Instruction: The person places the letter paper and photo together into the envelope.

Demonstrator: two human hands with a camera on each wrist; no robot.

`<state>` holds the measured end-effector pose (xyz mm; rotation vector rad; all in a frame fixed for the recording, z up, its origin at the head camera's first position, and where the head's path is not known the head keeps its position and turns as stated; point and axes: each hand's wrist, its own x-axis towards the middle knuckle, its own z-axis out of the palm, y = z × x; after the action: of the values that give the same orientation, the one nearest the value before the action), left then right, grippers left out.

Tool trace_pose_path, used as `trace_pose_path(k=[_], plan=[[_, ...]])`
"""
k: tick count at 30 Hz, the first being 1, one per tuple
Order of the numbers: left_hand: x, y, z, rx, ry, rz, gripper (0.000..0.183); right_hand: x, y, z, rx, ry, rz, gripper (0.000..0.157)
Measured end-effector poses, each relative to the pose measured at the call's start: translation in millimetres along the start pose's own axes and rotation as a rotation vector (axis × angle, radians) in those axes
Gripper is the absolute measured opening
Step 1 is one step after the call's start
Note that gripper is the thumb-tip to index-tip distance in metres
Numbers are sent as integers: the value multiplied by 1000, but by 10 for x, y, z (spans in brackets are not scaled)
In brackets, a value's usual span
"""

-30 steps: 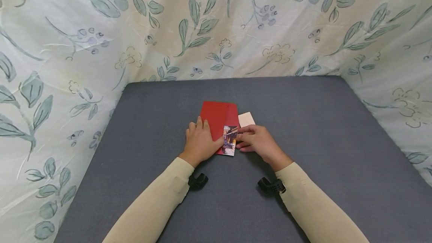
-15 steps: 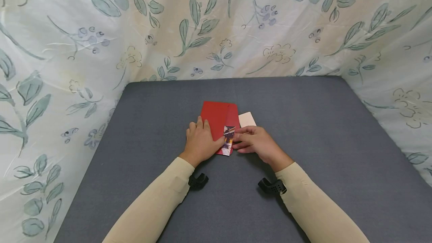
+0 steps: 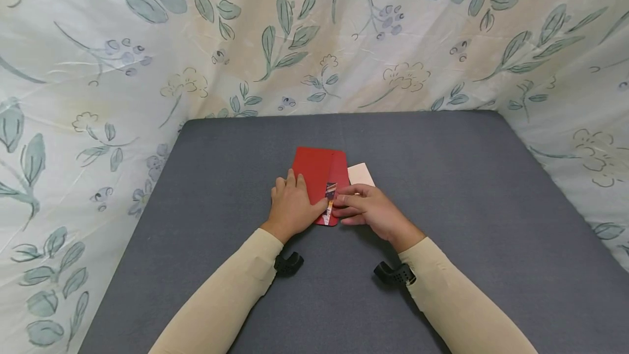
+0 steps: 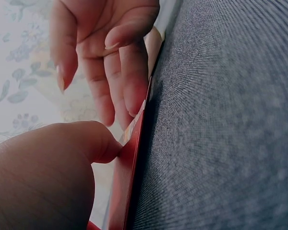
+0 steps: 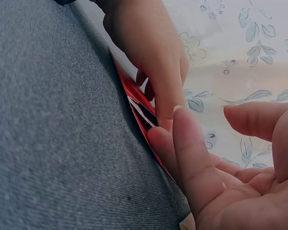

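A red folder (image 3: pixel 312 164) lies flat on the grey table, with a narrower strip along its right side. My left hand (image 3: pixel 291 204) rests on its left part, fingers spread and the thumb pressing near a small printed picture card (image 3: pixel 330 192). Only a narrow piece of that card shows on the folder's right strip. My right hand (image 3: pixel 367 206) is at the card's right edge, its fingertips touching there. In the right wrist view those fingers (image 5: pixel 194 158) are extended along the folder's edge, and the thumb stands apart from them.
A pale square piece of paper or card (image 3: pixel 361 173) lies right of the folder, partly behind my right hand. The grey table (image 3: pixel 255 141) is bordered at the back and sides by floral fabric (image 3: pixel 314 42). A black band (image 3: pixel 395 273) is on the right wrist.
The picture card has slid left on the red folder, so less of it shows. My right fingers have moved left along with it. My left hand has stayed in place.
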<state>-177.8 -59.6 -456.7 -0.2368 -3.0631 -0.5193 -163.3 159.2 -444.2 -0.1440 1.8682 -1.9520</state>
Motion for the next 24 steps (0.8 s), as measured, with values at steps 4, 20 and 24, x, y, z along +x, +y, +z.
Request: trace_pose_path(k=[4,20,24], plan=[[-2,-1,-7,-7,12,6,96,-9,-11,22,19,-12,4,48],[4,-8,-6,-27,18,7,96,-28,-27,72,111,-58,38,54],[12,-6,-4,-24,18,6,96,-27,-33,60,129,-67,45,54]])
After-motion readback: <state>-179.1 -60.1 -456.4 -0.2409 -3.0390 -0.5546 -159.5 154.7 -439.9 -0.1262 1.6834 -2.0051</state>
